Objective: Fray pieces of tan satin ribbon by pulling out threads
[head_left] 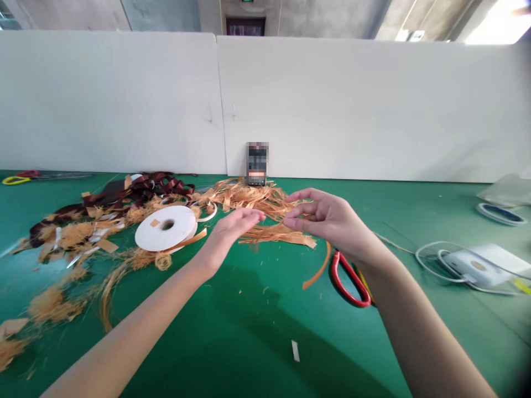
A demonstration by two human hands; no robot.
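Note:
My left hand (230, 232) reaches forward, palm up, fingers stretched out and holding nothing, just right of a white ribbon spool (166, 228). My right hand (327, 220) hovers opposite it with fingers loosely curled and apart, fingertips near a bundle of frayed orange ribbon strips (276, 235) on the green table (249, 331). The two hands' fingertips nearly meet above the strips. Whether a thin thread runs between them is too fine to tell.
Red-handled scissors (348, 279) lie under my right wrist beside a curved orange strip (318, 271). Dark brown ribbon (136, 188) and frayed orange scraps (62, 237) spread at left. A white device with cable (477, 265) sits right. A phone (257, 163) leans on the white partition.

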